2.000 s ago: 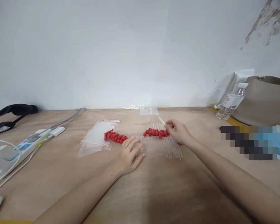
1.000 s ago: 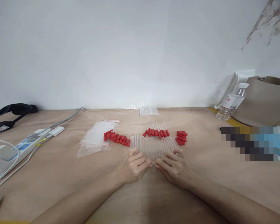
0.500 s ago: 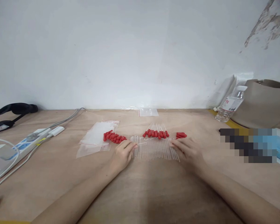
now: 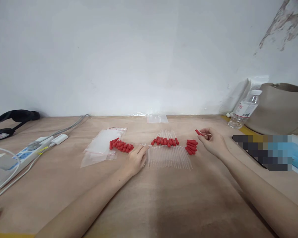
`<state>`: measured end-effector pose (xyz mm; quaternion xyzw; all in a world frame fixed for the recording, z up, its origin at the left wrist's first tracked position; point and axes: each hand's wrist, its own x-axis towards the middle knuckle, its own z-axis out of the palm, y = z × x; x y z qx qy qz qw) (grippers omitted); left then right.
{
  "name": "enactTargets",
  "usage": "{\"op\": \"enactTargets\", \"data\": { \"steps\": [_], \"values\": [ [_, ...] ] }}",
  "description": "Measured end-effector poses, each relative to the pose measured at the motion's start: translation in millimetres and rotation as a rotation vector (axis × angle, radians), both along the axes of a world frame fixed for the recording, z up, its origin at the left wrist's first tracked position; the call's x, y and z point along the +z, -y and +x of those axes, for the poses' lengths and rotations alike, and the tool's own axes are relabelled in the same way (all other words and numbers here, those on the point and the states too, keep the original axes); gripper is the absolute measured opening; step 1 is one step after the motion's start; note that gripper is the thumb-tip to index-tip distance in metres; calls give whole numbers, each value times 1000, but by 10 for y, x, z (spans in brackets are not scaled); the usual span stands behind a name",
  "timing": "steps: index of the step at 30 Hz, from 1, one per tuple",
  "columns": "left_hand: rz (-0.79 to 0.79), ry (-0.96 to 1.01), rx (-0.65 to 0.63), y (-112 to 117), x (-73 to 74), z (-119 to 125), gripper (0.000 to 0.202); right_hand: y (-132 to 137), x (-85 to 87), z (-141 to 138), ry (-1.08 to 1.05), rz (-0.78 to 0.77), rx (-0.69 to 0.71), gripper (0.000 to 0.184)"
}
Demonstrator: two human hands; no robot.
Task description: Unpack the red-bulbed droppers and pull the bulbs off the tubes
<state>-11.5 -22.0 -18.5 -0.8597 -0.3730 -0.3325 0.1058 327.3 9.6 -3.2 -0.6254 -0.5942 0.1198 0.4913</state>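
Note:
My left hand (image 4: 137,160) rests at the left end of a row of clear glass dropper tubes (image 4: 169,157), its fingers closed on a tube mostly hidden beneath them. Raised at the right, my right hand (image 4: 210,140) pinches a red rubber dropper bulb (image 4: 198,132) between thumb and fingers. Just left of that hand lies a small group of red bulbs (image 4: 191,146). Behind the row are tubes with red bulbs fitted (image 4: 165,141), their thin ends pointing toward the wall. Another pile of red bulbs (image 4: 121,145) lies beyond my left hand.
Clear zip bags (image 4: 99,145) lie at the left, and one small bag (image 4: 158,119) by the wall. A power strip (image 4: 27,153) with cables is farther left, near a black headset-like band (image 4: 17,115). A water bottle (image 4: 245,109) and a grey-brown bag (image 4: 278,105) stand at the right.
My right hand has moved right and up from the tubes and now holds a red bulb. The tube that stuck out from my left fingers no longer shows there.

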Motion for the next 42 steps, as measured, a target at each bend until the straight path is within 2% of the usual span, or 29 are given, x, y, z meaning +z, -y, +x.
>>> {"op": "enactTargets", "data": {
  "steps": [6,10,14,18,23,27,35,38,42],
  "values": [
    [-69,-28,-105,76,19,-4,19,-79,-52,138,-53,-29,22,22],
    [-102,-41,-112,92,22,-37,18,-53,-39,127,-47,-63,114,24],
    [-116,-82,-80,129,67,-48,18,-9,0,99,85,-104,203,27],
    [-78,-89,-22,180,126,-45,20,37,37,67,251,-116,218,25],
    [-96,-203,-74,216,164,-42,32,90,80,17,376,-91,286,17],
    [-141,-226,-101,215,153,-42,32,93,85,10,398,-102,320,16],
    [-181,-281,-105,202,171,-29,42,53,46,-10,280,4,157,24],
    [-182,-330,-122,198,200,-13,47,55,115,-137,334,-85,102,23],
    [-213,-324,-128,206,213,-11,41,-6,259,-437,563,-288,56,22]
  ]
}}
